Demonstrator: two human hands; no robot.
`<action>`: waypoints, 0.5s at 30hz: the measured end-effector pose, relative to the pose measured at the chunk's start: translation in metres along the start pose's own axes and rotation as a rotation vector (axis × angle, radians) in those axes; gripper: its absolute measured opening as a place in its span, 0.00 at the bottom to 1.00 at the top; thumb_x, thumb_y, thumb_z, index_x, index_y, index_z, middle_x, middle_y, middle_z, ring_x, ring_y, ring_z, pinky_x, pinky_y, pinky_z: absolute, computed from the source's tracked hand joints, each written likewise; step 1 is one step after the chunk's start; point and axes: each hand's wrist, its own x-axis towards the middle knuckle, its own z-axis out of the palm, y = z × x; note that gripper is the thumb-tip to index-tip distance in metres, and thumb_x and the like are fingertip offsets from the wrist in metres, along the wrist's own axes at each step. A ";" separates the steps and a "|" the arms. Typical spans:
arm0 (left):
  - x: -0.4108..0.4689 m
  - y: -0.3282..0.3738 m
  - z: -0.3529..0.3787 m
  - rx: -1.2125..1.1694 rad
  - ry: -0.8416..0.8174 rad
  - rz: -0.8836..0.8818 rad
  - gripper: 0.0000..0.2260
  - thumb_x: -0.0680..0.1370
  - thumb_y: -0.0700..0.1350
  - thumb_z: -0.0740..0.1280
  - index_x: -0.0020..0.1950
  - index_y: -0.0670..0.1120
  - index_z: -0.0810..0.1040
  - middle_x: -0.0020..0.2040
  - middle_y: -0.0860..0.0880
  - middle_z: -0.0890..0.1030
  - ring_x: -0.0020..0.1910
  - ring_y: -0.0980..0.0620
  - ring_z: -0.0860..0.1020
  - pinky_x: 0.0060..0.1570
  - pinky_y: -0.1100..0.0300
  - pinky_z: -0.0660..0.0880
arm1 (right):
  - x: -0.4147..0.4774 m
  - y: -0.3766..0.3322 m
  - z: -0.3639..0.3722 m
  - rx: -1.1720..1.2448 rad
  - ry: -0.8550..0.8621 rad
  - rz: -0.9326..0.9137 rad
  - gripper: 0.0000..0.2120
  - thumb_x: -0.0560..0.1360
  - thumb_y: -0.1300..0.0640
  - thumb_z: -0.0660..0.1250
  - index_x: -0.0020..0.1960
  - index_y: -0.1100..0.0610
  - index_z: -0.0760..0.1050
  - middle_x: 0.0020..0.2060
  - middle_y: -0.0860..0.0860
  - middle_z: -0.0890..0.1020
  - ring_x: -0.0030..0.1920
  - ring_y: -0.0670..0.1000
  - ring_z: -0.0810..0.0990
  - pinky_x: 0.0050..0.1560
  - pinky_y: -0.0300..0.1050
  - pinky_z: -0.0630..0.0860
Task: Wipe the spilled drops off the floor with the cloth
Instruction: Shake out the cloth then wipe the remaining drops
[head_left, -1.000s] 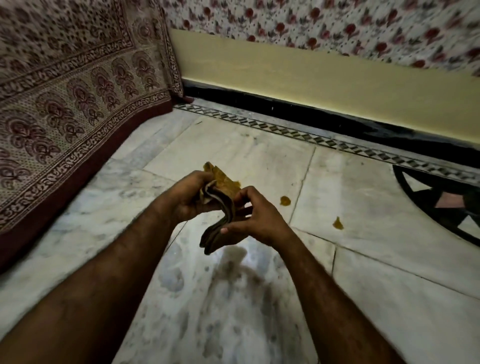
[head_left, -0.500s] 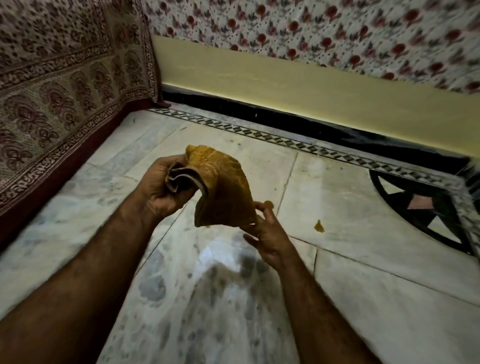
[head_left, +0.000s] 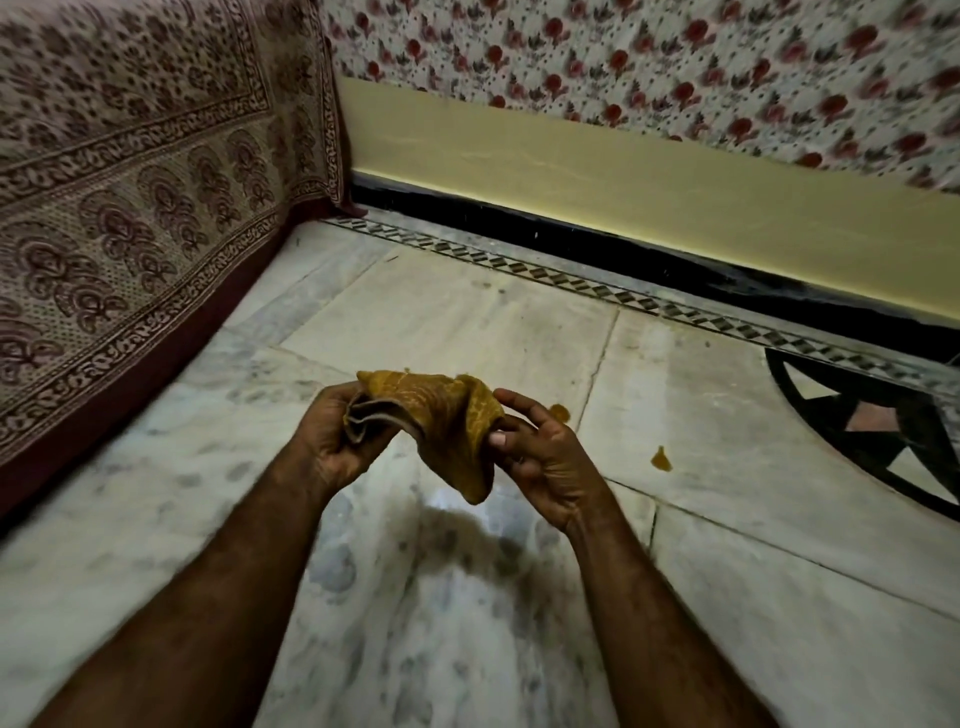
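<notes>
The mustard-yellow cloth (head_left: 447, 431) sits at the centre of the frame, held in the air above the marble floor (head_left: 753, 597), part folded, with a loose corner drooping toward the lower middle. The left hand (head_left: 332, 441) is closed around the bunched, layered end; the right hand (head_left: 540, 457) pinches the opposite edge between thumb and fingers (head_left: 511, 402), the other fingers loosely curled. Both forearms rise from the bottom corners and meet at the cloth, wrists bent inward.

2 yellow drops remain on the tiles: 1 drop (head_left: 560, 413) just beyond the right hand, another drop (head_left: 661, 460) further toward the right of the frame. Wiping seems not yet begun; the cloth looks to be getting arranged into a pad. The next move likely calls for lowering it onto the nearer drop and pressing flat. A patterned bedspread (head_left: 130, 182) hangs at upper left.
</notes>
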 end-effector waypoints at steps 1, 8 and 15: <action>0.003 -0.002 -0.001 -0.008 0.002 -0.008 0.14 0.76 0.35 0.60 0.42 0.32 0.85 0.45 0.37 0.86 0.43 0.42 0.86 0.40 0.52 0.84 | 0.000 0.000 0.001 -0.016 0.029 -0.013 0.24 0.73 0.75 0.68 0.67 0.60 0.75 0.51 0.59 0.85 0.53 0.55 0.84 0.55 0.47 0.82; 0.024 -0.011 -0.012 0.093 0.075 -0.084 0.19 0.76 0.35 0.58 0.67 0.35 0.73 0.63 0.35 0.77 0.61 0.40 0.79 0.55 0.47 0.81 | 0.003 -0.010 0.011 -0.259 0.304 -0.064 0.12 0.78 0.65 0.64 0.51 0.53 0.85 0.42 0.53 0.87 0.43 0.53 0.84 0.40 0.46 0.80; 0.016 -0.043 0.020 1.131 0.227 0.294 0.22 0.74 0.54 0.73 0.65 0.48 0.77 0.62 0.49 0.74 0.60 0.48 0.77 0.57 0.47 0.78 | 0.011 -0.029 0.024 -0.416 0.414 -0.115 0.09 0.79 0.59 0.64 0.50 0.54 0.84 0.43 0.52 0.88 0.41 0.50 0.86 0.40 0.46 0.82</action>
